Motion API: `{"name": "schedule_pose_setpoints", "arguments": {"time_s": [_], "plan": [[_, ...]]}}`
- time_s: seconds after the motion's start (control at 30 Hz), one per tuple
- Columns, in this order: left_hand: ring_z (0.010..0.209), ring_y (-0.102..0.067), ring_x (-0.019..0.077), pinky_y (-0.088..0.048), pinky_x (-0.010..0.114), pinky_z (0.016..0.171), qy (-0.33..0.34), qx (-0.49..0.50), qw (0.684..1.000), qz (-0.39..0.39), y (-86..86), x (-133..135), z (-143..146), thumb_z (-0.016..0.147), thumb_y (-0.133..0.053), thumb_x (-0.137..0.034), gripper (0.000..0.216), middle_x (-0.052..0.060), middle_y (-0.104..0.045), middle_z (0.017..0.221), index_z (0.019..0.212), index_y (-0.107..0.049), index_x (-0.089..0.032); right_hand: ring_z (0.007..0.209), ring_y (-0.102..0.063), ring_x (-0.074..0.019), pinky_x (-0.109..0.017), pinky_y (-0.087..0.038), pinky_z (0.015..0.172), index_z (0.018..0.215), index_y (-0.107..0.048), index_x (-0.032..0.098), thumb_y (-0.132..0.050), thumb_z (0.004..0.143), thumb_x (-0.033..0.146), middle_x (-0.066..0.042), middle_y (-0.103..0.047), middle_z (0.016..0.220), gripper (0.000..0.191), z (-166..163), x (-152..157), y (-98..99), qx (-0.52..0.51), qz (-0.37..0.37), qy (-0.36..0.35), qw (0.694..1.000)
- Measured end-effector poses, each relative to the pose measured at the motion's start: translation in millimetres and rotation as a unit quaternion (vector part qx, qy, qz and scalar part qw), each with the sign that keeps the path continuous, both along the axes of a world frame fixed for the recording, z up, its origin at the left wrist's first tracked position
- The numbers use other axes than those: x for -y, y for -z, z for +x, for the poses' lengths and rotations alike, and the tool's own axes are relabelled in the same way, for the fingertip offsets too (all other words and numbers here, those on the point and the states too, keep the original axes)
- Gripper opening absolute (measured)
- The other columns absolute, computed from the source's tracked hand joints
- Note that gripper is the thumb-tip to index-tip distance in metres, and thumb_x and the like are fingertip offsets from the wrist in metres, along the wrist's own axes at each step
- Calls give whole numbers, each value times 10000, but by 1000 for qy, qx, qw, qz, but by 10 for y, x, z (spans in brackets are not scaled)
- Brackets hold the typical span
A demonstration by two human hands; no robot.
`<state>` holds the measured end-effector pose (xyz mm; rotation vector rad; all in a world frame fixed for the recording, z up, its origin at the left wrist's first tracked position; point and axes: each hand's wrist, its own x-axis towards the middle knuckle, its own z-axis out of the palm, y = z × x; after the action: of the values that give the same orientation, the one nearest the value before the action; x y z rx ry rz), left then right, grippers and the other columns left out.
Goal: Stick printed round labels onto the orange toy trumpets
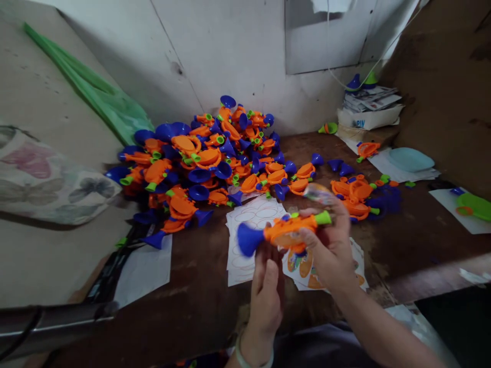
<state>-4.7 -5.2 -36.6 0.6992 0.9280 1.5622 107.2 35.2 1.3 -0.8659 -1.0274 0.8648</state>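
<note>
An orange toy trumpet (282, 231) with a blue bell and a green mouthpiece lies crosswise in my hands above a dark wooden table (199, 296). My right hand (332, 245) grips its body near the mouthpiece end, fingers closed around it. My left hand (266, 291) sits under the trumpet's middle with fingers raised and touching its underside. Beneath my hands lie white sticker sheets (249, 240), some with oval outlines, some with coloured ovals (303, 268). Motion smears the fingertips.
A big heap of the same orange and blue trumpets (203, 158) covers the back of the table. A smaller group (356, 194) lies to the right. Stacked papers (370, 110), a pale blue lid (410, 159), a green bag (103, 102) and a floral cloth (46, 179) surround it.
</note>
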Motion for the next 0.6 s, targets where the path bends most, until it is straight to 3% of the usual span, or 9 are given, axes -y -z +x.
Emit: {"name": "schedule_pose_setpoints", "arguments": {"time_s": [0.07, 0.1, 0.2, 0.27, 0.33, 0.4, 0.47, 0.53, 0.6], "plan": [[1521, -583, 340, -586, 465, 1155, 27, -52, 998, -10, 50, 42, -51, 975, -783, -480, 408, 111, -645, 1608, 1352, -742, -329, 1083, -760, -223, -419, -663, 958, 1549, -399, 378, -754, 981, 229, -31, -751, 1162, 687, 42, 6, 1, 106, 89, 118, 983], [1547, -554, 340, -576, 471, 1170, 37, -80, 996, 7, 62, 63, -87, 964, -812, -419, 466, 100, -599, 1656, 1415, -705, -362, 1130, -756, -246, -460, -653, 1000, 1558, -417, 368, -745, 967, 189, -47, -754, 1182, 699, 67, 27, -2, 170, 124, 136, 968], [1599, -479, 355, -522, 484, 1234, 49, -151, 985, 70, 52, 95, -205, 875, -910, -327, 746, 73, -446, 1773, 1544, -597, -434, 1327, -706, -304, -512, -627, 1097, 1610, -451, 334, -730, 938, 172, -115, -730, 1366, 745, 128, 170, -59, 323, 173, 5, 931], [1575, -514, 360, -495, 483, 1261, 51, -182, 980, 61, 27, 85, -263, 873, -911, -347, 724, 86, -459, 1764, 1533, -622, -408, 1461, -627, -329, -515, -610, 1141, 1652, -431, 327, -763, 937, 252, -145, -648, 1529, 792, 155, 277, -124, 346, 179, -123, 913], [1530, -572, 352, -509, 488, 1250, 52, -167, 984, 34, 7, 59, -289, 938, -847, -382, 630, 106, -513, 1725, 1530, -630, -384, 1511, -584, -336, -522, -590, 1169, 1592, -523, 347, -781, 953, 322, -138, -607, 1579, 690, 175, 328, -183, 311, 159, -176, 920], [1507, -598, 352, -551, 483, 1210, 57, -114, 991, 30, -7, 31, -288, 958, -823, -414, 618, 117, -547, 1699, 1540, -616, -380, 1394, -679, -296, -471, -638, 1098, 1374, -691, 354, -760, 994, 309, -105, -684, 1455, 388, 186, 304, -215, 234, 115, -155, 953], [1489, -614, 358, -589, 462, 1164, 55, -72, 995, 38, -23, 12, -272, 935, -846, -419, 612, 119, -554, 1694, 1510, -644, -369, 1117, -787, -218, -349, -693, 913, 1141, -742, 325, -750, 1015, 266, -56, -773, 1205, 139, 183, 231, -217, 146, 67, -113, 980], [1470, -630, 368, -601, 451, 1146, 60, -61, 995, 49, -50, 10, -256, 920, -859, -398, 591, 129, -543, 1702, 1479, -676, -339, 850, -779, -156, -247, -671, 736, 1017, -721, 292, -783, 997, 250, -2, -781, 969, 78, 160, 162, -199, 92, 30, -86, 992], [1464, -635, 371, -594, 457, 1155, 72, -65, 993, 62, -90, 22, -247, 926, -849, -372, 598, 132, -523, 1716, 1495, -667, -331, 735, -735, -129, -207, -637, 660, 990, -704, 273, -818, 966, 250, 27, -748, 864, 119, 119, 136, -176, 78, 9, -71, 994]]}}
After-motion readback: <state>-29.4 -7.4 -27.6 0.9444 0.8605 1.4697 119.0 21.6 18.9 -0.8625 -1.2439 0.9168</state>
